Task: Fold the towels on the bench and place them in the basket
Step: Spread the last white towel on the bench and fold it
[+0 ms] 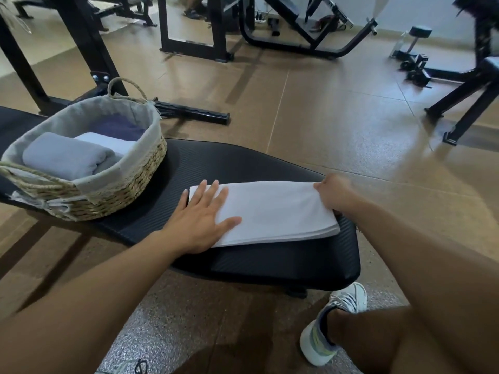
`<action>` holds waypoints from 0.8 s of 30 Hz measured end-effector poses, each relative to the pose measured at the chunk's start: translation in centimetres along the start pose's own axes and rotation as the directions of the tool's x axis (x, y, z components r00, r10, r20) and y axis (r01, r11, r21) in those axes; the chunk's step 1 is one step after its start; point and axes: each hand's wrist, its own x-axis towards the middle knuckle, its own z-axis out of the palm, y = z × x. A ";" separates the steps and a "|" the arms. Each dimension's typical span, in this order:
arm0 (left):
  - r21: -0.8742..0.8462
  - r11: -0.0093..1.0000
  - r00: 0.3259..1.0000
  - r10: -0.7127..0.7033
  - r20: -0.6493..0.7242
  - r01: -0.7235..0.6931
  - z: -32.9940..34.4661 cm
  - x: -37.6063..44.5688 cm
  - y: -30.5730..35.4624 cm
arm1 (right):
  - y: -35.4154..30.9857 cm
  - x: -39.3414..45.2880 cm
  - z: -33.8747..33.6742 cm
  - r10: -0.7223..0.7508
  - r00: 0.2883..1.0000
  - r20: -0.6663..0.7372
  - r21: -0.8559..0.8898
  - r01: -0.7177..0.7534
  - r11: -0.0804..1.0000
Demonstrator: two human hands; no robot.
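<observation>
White towel [275, 211], folded into a long strip, lies on the black padded desk [270, 263] w/ its right end near the desk's end. Left hand [199, 220] rests flat on the towel's left end, grip spread, fingers straight. Right hand [334, 193] at the far right corner, grip curled, pinching the towel edge. Woven basket [113, 195] w/ cloth liner sits on the desk just left of the towel, apart from it; inside: grey towel [64, 155], a white one & a dark blue one, all folded.
</observation>
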 end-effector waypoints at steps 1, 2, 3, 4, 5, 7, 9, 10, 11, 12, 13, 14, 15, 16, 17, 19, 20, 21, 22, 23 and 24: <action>0.007 1.000 1.000 -0.005 0.000 0.005 0.0 0.0 0.0 | 0.1 0.2 0.2 0.008 1.000 -0.021 -0.013 -0.008 1.000; 0.013 1.000 1.000 -0.008 0.001 0.008 0.0 -0.1 0.1 | 0.0 0.2 0.3 0.014 0.999 -0.030 0.008 -0.014 1.000; 0.019 1.000 1.000 -0.009 0.000 0.009 -0.1 -0.2 0.1 | -0.2 -0.1 0.1 0.017 1.000 -0.020 0.060 -0.015 0.998; 0.027 1.000 1.000 -0.009 -0.002 0.009 -0.1 -0.3 0.1 | -0.3 -0.6 -0.2 0.018 1.000 0.006 0.134 -0.018 0.991; 0.034 0.999 1.000 -0.010 -0.006 0.010 -0.1 -0.3 0.1 | -0.4 -1.1 -0.6 0.018 0.998 0.052 0.198 -0.028 0.980; 0.042 0.999 1.000 -0.020 -0.003 0.020 -0.2 -0.5 0.1 | -0.4 -2.1 -1.2 0.011 0.984 0.177 0.263 -0.058 0.963; 0.066 0.997 0.999 -0.032 0.029 0.030 -0.6 -0.9 0.4 | -0.5 -3.1 -1.9 0.012 0.952 0.305 0.305 -0.110 0.946; 0.086 0.996 0.998 -0.039 0.051 0.035 -0.9 -1.3 0.6 | -0.4 -3.5 -2.3 -0.002 0.939 0.344 0.336 -0.121 0.934; 0.110 0.993 0.996 -0.046 0.075 0.038 -1.4 -1.7 0.9 | -0.4 -3.9 -2.7 -0.030 0.930 0.365 0.384 -0.121 0.915; 0.139 0.990 0.994 -0.051 0.094 0.038 -2.0 -2.2 1.1 | -0.3 -4.1 -3.0 -0.072 0.923 0.379 0.443 -0.112 0.890; 0.171 0.985 0.993 -0.051 0.104 0.033 -2.5 -2.8 1.3 | -0.2 -4.4 -3.3 -0.125 0.914 0.385 0.504 -0.095 0.859; 0.200 0.980 0.994 -0.044 0.105 0.022 -2.9 -3.4 1.4 | -0.1 -4.7 -3.4 -0.173 0.909 0.379 0.554 -0.073 0.830; 0.216 0.976 0.995 -0.034 0.091 0.014 -3.1 -4.0 1.5 | 0.0 -5.0 -3.4 -0.205 0.908 0.365 0.579 -0.049 0.814; 0.209 0.978 0.998 -0.030 0.058 0.017 -3.1 -4.5 1.7 | 0.1 -5.2 -3.3 -0.220 0.912 0.345 0.568 -0.016 0.823; 0.182 0.983 0.999 -0.035 0.008 0.032 -3.1 -4.8 1.9 | 0.1 -5.5 -3.2 -0.219 0.919 0.327 0.529 0.014 0.848; 0.090 0.994 0.992 -0.043 -0.121 0.054 -2.6 -5.1 2.5 | 0.0 -6.0 -3.0 -0.195 0.935 0.297 0.431 0.051 0.901; 0.042 0.998 0.982 -0.030 -0.185 0.038 -2.3 -5.1 2.9 | -0.1 -6.0 -2.9 -0.183 0.944 0.275 0.398 0.061 0.915; 0.001 1.000 0.973 0.001 -0.231 -0.001 -1.9 -5.0 3.3 | -0.3 -6.0 -2.9 -0.174 0.955 0.241 0.380 0.073 0.922; -0.032 0.998 0.966 0.048 -0.254 -0.057 -1.5 -4.9 3.8 | -0.5 -5.9 -2.9 -0.175 0.964 0.198 0.370 0.092 0.925; -0.053 0.991 0.959 0.102 -0.263 -0.120 -1.1 -4.7 4.2 | -0.8 -5.7 -2.9 -0.179 0.972 0.153 0.357 0.115 0.927; -0.058 0.983 0.952 0.155 -0.262 -0.176 -0.6 -4.4 4.6 | -1.1 -5.7 -2.8 -0.193 0.974 0.116 0.344 0.143 0.928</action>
